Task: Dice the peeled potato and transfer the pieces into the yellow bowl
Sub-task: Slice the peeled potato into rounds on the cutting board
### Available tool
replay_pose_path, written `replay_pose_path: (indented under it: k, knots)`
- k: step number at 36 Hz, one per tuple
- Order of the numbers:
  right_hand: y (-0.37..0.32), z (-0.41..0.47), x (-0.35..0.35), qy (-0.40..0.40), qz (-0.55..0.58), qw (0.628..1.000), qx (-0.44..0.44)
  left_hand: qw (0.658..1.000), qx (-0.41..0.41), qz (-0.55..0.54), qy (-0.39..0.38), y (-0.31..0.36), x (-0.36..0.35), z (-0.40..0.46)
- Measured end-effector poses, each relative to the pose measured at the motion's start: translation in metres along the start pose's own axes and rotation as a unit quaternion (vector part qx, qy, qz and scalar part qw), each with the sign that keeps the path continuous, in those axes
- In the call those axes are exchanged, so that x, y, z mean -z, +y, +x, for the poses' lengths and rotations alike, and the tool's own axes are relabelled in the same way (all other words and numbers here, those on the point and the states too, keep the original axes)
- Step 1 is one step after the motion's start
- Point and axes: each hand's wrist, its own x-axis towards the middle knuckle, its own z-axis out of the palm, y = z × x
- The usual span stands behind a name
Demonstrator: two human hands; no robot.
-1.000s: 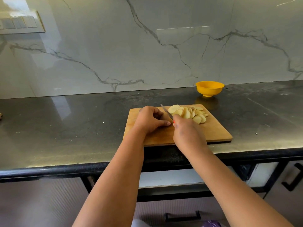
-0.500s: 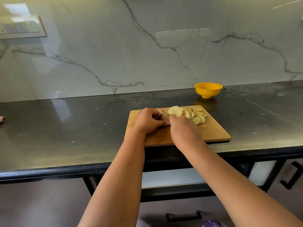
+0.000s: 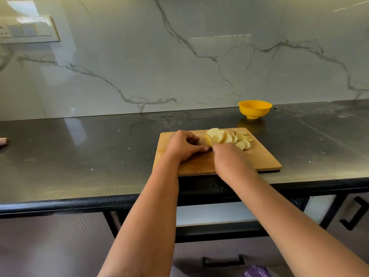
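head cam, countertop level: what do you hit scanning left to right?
Wall switch panel → left hand gripping the uncut potato end → fan of pale round potato slices on the wooden cutting board → small yellow bowl → black cabinet handle.

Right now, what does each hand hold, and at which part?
The left hand grips the uncut end of the potato on the cutting board. The right hand is curled, but what it holds is hidden.
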Motion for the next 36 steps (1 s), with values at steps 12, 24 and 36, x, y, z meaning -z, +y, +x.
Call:
replay_pose_path:
  k: [12, 24, 36]
  knots:
    - [0.062, -0.010, -0.014, 0.153, 0.025, 0.986, 0.058, 0.999, 0.034, -0.024, -0.031, -0.001, 0.004, 0.003]
    - [0.072, 0.008, -0.002, 0.243, 0.191, 0.949, 0.064, 0.998, 0.024, -0.028, -0.042, 0.004, 0.005, -0.001]
    - [0.038, -0.008, -0.040, 0.244, 0.167, 0.950, 0.100, 1.000, 0.026, -0.003, -0.012, 0.007, 0.004, -0.002]
